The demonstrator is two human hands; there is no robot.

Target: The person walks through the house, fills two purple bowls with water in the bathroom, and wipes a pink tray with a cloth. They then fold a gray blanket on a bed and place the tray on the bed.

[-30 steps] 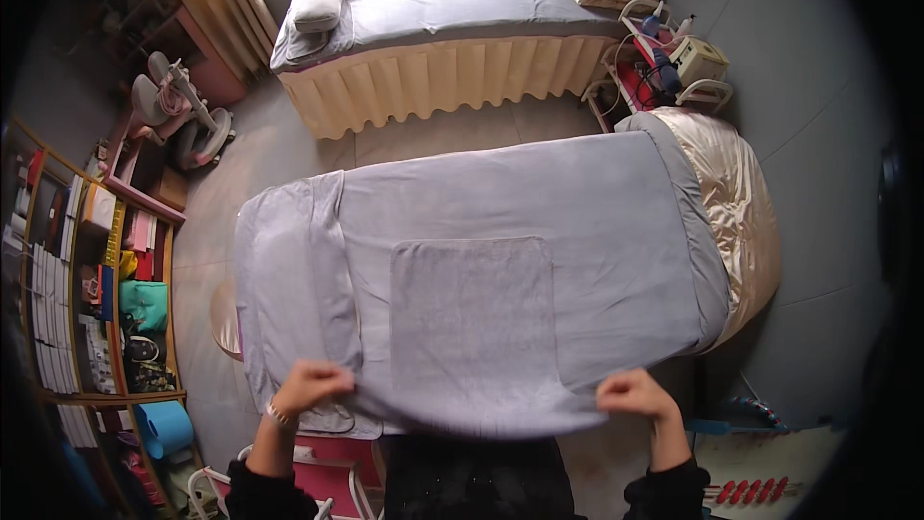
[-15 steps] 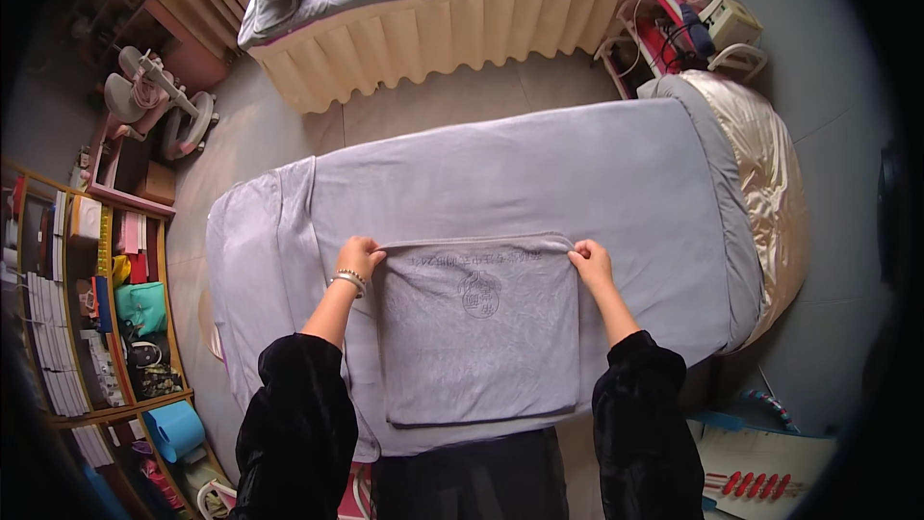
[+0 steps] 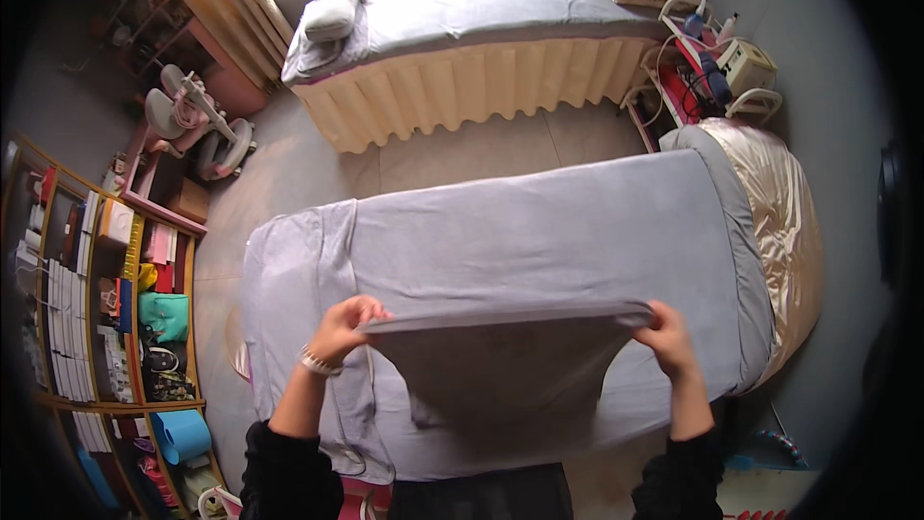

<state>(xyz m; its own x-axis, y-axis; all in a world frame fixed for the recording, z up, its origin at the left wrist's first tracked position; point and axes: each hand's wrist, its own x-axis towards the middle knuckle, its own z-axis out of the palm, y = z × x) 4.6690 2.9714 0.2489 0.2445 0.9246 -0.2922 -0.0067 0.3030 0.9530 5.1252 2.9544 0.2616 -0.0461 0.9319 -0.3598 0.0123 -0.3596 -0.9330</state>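
Note:
A grey folded towel (image 3: pixel 510 366) hangs between my two hands, stretched along its upper edge and raised off the bed. My left hand (image 3: pixel 345 327), with a bracelet at the wrist, pinches the towel's left corner. At the right corner my right hand (image 3: pixel 668 339) is closed on the same edge. The towel's lower part droops in shadow over the near side of the bed. Beneath it lies a massage bed (image 3: pixel 520 231) with a smooth grey cover, and a separate grey cloth (image 3: pixel 313 250) drapes over its left end.
Another covered bed (image 3: pixel 462 0) with a pleated cream skirt stands beyond. A shiny cream quilt (image 3: pixel 770 241) is bunched at the right end of the near bed. Bookshelves (image 3: pixel 106 299) line the left; a trolley with bottles and a device (image 3: pixel 746 67) stands back right.
Both hands have lifted the towel's edge up off the bed, and its printed face has tipped out of clear sight. My view has shifted, showing more of the far bed.

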